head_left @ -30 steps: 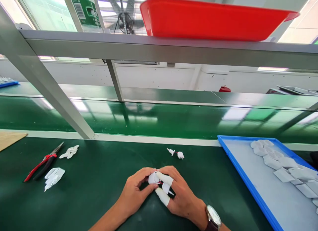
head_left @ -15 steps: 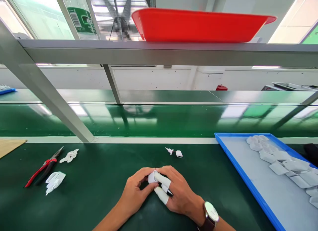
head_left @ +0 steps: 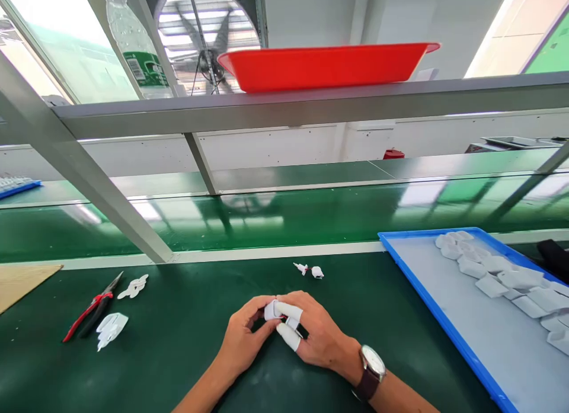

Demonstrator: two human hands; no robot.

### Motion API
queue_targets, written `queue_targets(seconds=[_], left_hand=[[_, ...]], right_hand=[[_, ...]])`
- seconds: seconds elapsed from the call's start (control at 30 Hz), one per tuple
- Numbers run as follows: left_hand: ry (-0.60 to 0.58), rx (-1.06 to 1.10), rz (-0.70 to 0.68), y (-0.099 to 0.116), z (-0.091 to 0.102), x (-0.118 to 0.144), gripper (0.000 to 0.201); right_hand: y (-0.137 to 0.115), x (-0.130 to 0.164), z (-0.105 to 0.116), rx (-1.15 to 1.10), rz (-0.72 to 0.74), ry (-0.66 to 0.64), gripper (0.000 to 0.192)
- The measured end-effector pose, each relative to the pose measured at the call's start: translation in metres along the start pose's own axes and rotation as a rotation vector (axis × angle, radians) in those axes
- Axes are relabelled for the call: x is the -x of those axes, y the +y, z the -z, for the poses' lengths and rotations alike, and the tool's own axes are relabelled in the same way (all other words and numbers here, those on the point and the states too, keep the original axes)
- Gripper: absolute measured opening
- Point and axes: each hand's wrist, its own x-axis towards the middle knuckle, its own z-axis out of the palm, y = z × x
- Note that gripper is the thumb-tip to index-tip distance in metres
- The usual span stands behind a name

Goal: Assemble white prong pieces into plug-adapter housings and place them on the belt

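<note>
Between both hands, just above the green tabletop, is a small white plastic part [head_left: 271,310], mostly covered by fingers. The thumb and index finger of my left hand [head_left: 247,332] pinch its left side. My right hand [head_left: 320,336] grips the other side; its thumb and a finger wear white finger covers. A second whitish piece with something dark beside it shows in the right hand, too covered to name. Beyond the hands lie two tiny white pieces [head_left: 309,270] joined by a thin dark link.
Red-and-black pliers [head_left: 93,306] lie at left, beside two flat white pieces [head_left: 111,329]. At right a blue-rimmed tray [head_left: 438,313] carries several white parts [head_left: 518,277]. A metal shelf bar [head_left: 311,106] crosses overhead, bearing a red tray [head_left: 320,68] and a plastic bottle [head_left: 136,45].
The camera view has tilted and shifted slightly. Both hands keep hold of the white plastic part in nearly the same place, with only small finger movement.
</note>
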Motion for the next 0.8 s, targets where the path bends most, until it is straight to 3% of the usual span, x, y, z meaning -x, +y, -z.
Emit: queue_targets(seconds=[0.17,0.3,0.4,0.53,0.63,0.7,0.8], left_hand=[[0.038,0.002,0.021,-0.002,0.000,-0.002,0.029],[0.020,0.011,0.008,-0.007,-0.001,-0.003,0.039],[0.006,-0.141,-0.032,-0.006,0.008,-0.016,0.033],[0.125,-0.447,-0.053,-0.002,0.034,-0.073,0.033],[0.212,-0.493,-0.014,-0.005,0.054,-0.132,0.039],[0.257,-0.512,0.026,-0.011,0.062,-0.165,0.034],[0.287,-0.534,0.068,-0.023,0.069,-0.191,0.023]], right_hand=[[0.001,-0.001,-0.006,0.145,0.035,-0.114,0.038],[0.004,-0.002,-0.002,0.098,0.027,0.034,0.047],[0.001,-0.005,0.005,0.176,0.083,0.142,0.051],[-0.004,-0.005,0.002,0.286,0.190,0.013,0.036],[0.003,0.004,-0.013,0.309,0.252,-0.148,0.016],[0.012,0.010,-0.024,0.318,0.274,-0.170,0.004],[0.023,0.014,-0.035,0.363,0.286,-0.120,0.022]])
